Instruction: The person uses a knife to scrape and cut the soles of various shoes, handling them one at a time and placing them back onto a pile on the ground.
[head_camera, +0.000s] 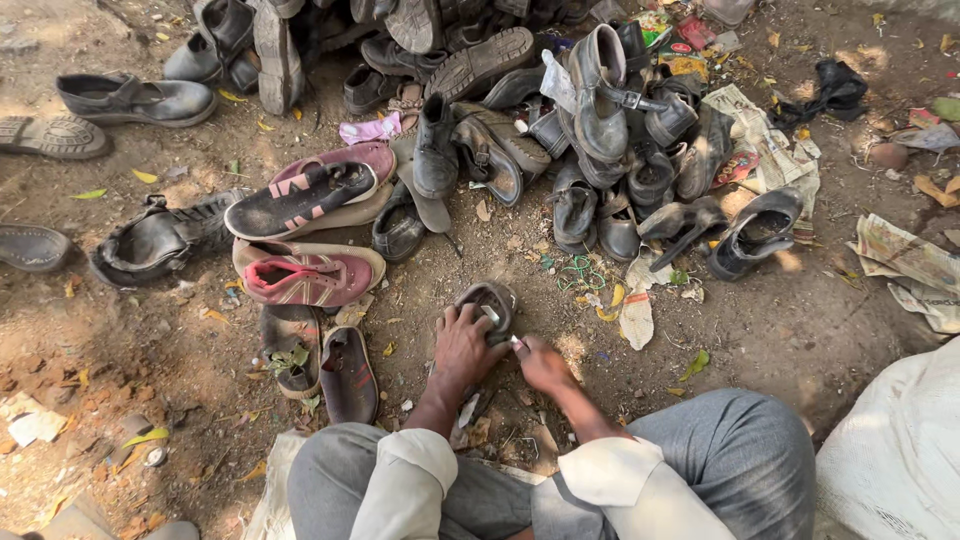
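Note:
I sit cross-legged on dirt ground in grey trousers and a pale shirt with rolled sleeves. My left hand (466, 345) grips a small worn dark shoe (488, 301) that stands on the ground in front of my knees. My right hand (541, 362) is closed around a small light-coloured tool or piece, its tip touching the shoe's near side; what it is I cannot tell. The shoe's inside is partly hidden by my left fingers.
A heap of old black shoes (560, 120) fills the far middle. Pink sneakers (305, 272) and brown sandals (320, 360) lie to the left. Torn newspaper (905, 255) and a white sack (900, 450) sit at right. Leaves and scraps litter the ground.

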